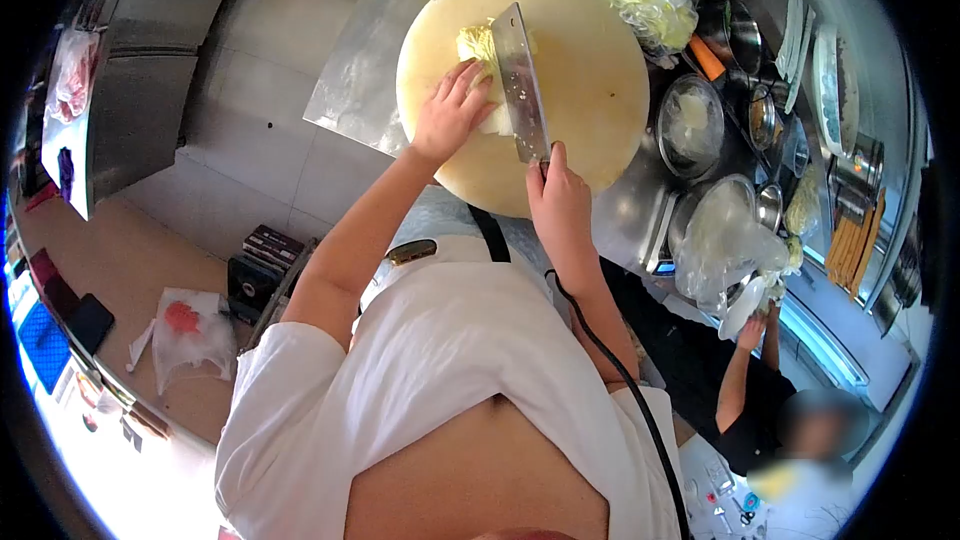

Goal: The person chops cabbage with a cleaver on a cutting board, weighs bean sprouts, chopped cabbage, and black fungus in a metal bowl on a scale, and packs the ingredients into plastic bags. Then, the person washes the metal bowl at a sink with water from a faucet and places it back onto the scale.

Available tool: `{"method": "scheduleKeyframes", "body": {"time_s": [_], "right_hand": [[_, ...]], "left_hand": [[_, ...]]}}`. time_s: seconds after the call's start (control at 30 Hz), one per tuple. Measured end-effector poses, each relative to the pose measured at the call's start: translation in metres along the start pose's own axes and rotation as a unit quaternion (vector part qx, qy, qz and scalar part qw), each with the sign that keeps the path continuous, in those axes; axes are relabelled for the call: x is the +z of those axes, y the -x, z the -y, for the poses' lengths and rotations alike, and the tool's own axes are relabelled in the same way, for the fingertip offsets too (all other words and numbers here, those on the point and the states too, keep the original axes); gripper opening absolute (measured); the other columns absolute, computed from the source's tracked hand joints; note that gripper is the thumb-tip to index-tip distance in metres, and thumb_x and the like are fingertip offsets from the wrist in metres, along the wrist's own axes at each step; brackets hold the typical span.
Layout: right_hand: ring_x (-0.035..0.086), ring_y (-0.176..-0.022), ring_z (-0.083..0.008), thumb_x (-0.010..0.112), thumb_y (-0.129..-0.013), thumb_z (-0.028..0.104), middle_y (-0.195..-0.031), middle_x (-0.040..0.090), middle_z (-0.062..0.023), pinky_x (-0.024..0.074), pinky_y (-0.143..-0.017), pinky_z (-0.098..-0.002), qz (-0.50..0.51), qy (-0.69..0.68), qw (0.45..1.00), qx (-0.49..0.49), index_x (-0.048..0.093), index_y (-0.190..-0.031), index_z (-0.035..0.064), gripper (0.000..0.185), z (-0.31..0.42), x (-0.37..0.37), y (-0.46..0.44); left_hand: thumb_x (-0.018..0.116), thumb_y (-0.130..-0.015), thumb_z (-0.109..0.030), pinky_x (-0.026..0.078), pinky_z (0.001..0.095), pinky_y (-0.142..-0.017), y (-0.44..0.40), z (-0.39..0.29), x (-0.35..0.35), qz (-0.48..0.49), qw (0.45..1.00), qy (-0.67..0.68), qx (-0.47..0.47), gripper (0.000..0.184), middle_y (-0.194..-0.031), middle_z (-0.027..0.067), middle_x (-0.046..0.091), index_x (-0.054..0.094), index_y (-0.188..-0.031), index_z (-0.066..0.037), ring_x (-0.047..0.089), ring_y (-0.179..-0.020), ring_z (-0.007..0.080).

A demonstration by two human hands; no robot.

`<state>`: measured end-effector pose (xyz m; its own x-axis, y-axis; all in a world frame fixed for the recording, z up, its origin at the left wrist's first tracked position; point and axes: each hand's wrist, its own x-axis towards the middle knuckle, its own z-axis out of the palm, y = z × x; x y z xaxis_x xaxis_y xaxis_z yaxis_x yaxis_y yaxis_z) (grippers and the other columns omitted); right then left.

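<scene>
A piece of pale yellow-green cabbage [477, 43] lies on a large round chopping board [590, 70]. My left hand [452, 112] presses down on it, fingers bent and gripping it against the board. Wrapped around the handle of a broad cleaver [521, 90] is my right hand [560, 202]. The blade is right beside the cabbage, to the right of my left fingertips, with small pale bits stuck to its face. Part of the cabbage is hidden behind my left hand and the blade.
A bagged cabbage [645, 0] sits past the board's upper right edge. Metal bowls [690, 125] and a plastic bag [725, 240] crowd the right side of the steel counter [350, 90]. A co-worker [740, 380] in dark clothes handles something pale at the lower right.
</scene>
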<state>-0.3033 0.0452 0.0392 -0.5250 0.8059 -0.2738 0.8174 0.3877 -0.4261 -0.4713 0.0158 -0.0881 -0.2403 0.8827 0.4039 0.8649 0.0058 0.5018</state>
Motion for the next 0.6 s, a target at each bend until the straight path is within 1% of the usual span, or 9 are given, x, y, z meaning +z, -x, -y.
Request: {"method": "scheduleKeyframes", "body": {"time_s": [0.07, 0.17, 0.27, 0.37, 0.47, 0.57, 0.6], "right_hand": [[0.059, -0.060, -0.0367, 0.049, -0.086, 0.017, -0.062, 0.057, -0.0196, 0.0464, -0.055, -0.0451, 0.013, 0.009, 1.000, 0.017, 0.045, -0.100, -0.0029, 0.025, 0.005, -0.002, -0.003], [0.059, -0.063, -0.0379, 0.049, -0.086, 0.018, -0.066, 0.059, -0.0209, 0.0469, -0.057, -0.0454, 0.016, 0.013, 1.000, -0.007, 0.047, -0.101, -0.0051, 0.028, -0.003, -0.004, -0.014], [0.059, -0.066, -0.0389, 0.049, -0.086, 0.018, -0.068, 0.060, -0.0216, 0.0472, -0.059, -0.0455, 0.063, -0.089, 0.994, 0.027, 0.049, -0.102, -0.0059, 0.029, -0.022, -0.015, -0.025], [0.060, -0.068, -0.0390, 0.050, -0.086, 0.018, -0.070, 0.060, -0.0219, 0.0473, -0.061, -0.0452, 0.093, -0.081, 0.992, 0.029, 0.048, -0.104, -0.0055, 0.030, -0.018, -0.022, -0.030], [0.060, -0.067, -0.0388, 0.049, -0.086, 0.019, -0.069, 0.060, -0.0220, 0.0476, -0.060, -0.0458, 0.080, -0.070, 0.994, 0.011, 0.048, -0.105, -0.0048, 0.030, -0.016, -0.015, -0.033], [0.059, -0.063, -0.0389, 0.049, -0.086, 0.019, -0.067, 0.059, -0.0218, 0.0473, -0.059, -0.0468, 0.077, -0.016, 0.997, 0.013, 0.048, -0.104, -0.0038, 0.030, -0.016, 0.014, -0.051], [0.059, -0.061, -0.0385, 0.050, -0.086, 0.020, -0.065, 0.059, -0.0217, 0.0465, -0.057, -0.0462, 0.043, -0.026, 0.999, 0.005, 0.048, -0.104, -0.0042, 0.030, -0.018, 0.029, -0.053]], "left_hand": [[0.064, -0.078, -0.020, 0.047, 0.0361, -0.084, -0.001, 0.001, 0.000, 0.000, 1.000, -0.005, 0.002, 0.035, -0.124, 0.0082, 0.045, 0.053, -0.109, -0.009, 0.044, -0.114, 0.0285], [0.064, -0.077, -0.019, 0.047, 0.0358, -0.083, -0.001, 0.000, 0.000, 0.004, 1.000, 0.014, -0.011, 0.034, -0.124, 0.0088, 0.045, 0.053, -0.108, -0.009, 0.045, -0.113, 0.0286], [0.065, -0.077, -0.018, 0.048, 0.0358, -0.083, -0.002, 0.000, 0.001, 0.015, 0.999, 0.032, -0.029, 0.032, -0.123, 0.0093, 0.045, 0.054, -0.106, -0.008, 0.046, -0.112, 0.0290], [0.065, -0.076, -0.017, 0.048, 0.0357, -0.082, -0.002, 0.001, -0.001, 0.017, 0.999, 0.034, -0.027, 0.033, -0.123, 0.0100, 0.046, 0.053, -0.105, -0.008, 0.046, -0.111, 0.0293], [0.066, -0.076, -0.017, 0.049, 0.0359, -0.080, -0.002, 0.001, 0.001, 0.025, 0.999, 0.030, -0.033, 0.033, -0.123, 0.0099, 0.046, 0.053, -0.106, -0.008, 0.047, -0.110, 0.0295], [0.064, -0.078, -0.023, 0.052, 0.0326, -0.074, -0.002, 0.001, 0.003, 0.018, 0.999, 0.003, -0.033, 0.029, -0.121, 0.0060, 0.047, 0.054, -0.103, -0.011, 0.048, -0.110, 0.0235], [0.064, -0.078, -0.023, 0.052, 0.0323, -0.074, -0.002, 0.002, 0.005, 0.020, 0.999, 0.000, -0.032, 0.029, -0.122, 0.0061, 0.047, 0.054, -0.103, -0.012, 0.048, -0.110, 0.0235]]}}
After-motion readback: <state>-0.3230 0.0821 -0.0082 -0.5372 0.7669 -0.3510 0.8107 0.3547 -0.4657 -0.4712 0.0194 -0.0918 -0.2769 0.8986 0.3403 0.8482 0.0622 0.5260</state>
